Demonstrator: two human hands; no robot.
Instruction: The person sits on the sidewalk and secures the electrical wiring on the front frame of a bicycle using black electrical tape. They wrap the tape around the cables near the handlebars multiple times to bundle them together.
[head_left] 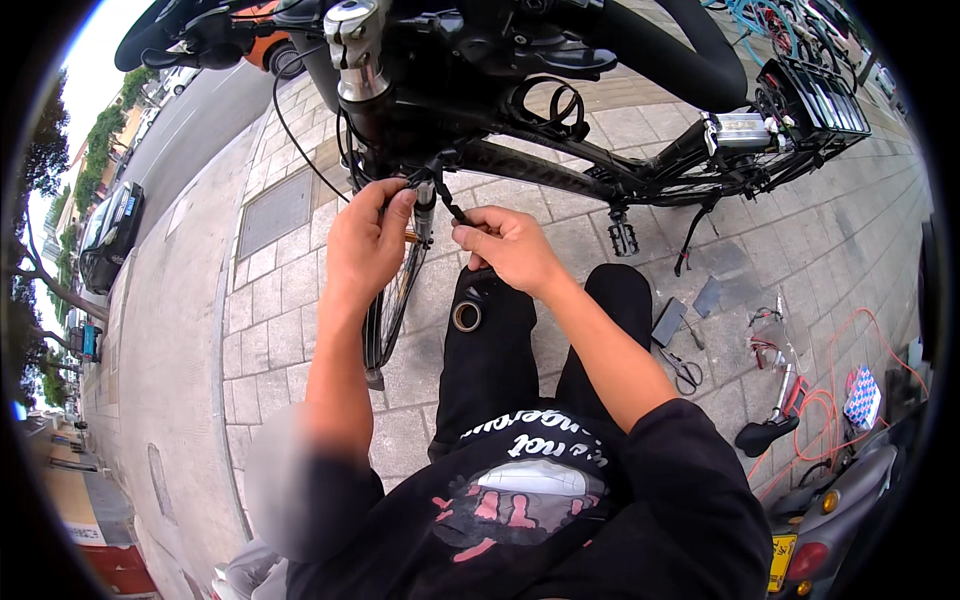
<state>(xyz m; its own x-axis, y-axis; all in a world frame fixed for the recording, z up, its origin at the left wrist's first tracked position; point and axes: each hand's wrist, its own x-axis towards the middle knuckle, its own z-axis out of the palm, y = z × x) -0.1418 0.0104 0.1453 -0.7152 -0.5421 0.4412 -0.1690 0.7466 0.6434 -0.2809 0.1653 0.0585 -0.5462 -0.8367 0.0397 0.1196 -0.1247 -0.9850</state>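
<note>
My two hands are up at the front of the bike (540, 170), near the top middle of the frame. What I hold looks like a black wire (448, 196). It hangs by the silver tube (425, 203) and slants from up on the left down to the right. My right hand (515, 250) is the nearer one. Its thumb and first finger are pinched tight on the low end of the wire, so the rest of it goes up and left from my fingers.

My left hand (365, 245) is on the other side of the silver tube, a bit higher. Its thumb and first finger are close together, with thin black cables (414, 178) just beside the tips. I cannot tell if they hold one. From there, the wire is to the right, with its top end nearest.

A tape roll (467, 328) sits on my left leg (490, 365), below my right hand. The front wheel (373, 335) is down and left of it. On the ground at the right are scissors (676, 363), a dark box (668, 322) and a bike seat (757, 438).
</note>
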